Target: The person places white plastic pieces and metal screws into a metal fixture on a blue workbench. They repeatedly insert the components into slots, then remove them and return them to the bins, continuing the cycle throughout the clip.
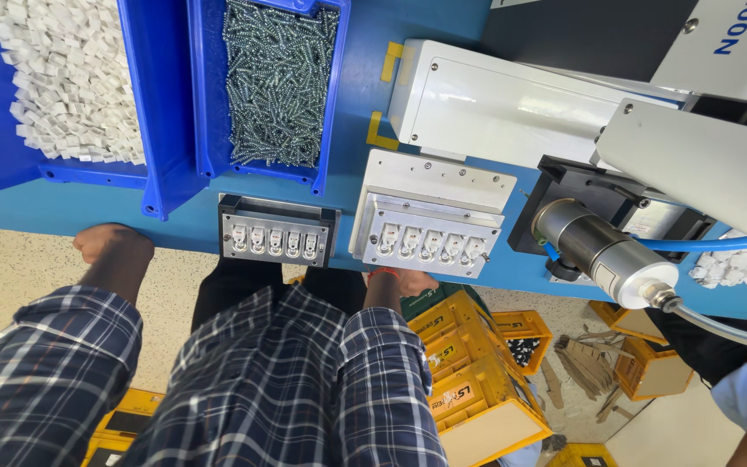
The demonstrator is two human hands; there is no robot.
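Resting at table edge (175,227): left hand (112,243) fisted, empty; right hand (404,281) fingers hidden, grip unclear.

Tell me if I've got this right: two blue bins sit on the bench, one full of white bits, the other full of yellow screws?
Not quite. The head view shows the screws are silvery metal, not yellow. The rest holds: two blue bins sit on the bench, one full of white bits.

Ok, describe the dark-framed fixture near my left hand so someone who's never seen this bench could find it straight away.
Start at the blue bench and find the blue bin of metal screws. Just below it, at the bench's near edge, sits the dark-framed fixture, right of the left hand. It holds a straight row of five small white parts in a black frame, while the neighbouring light grey fixture is larger and tilted.
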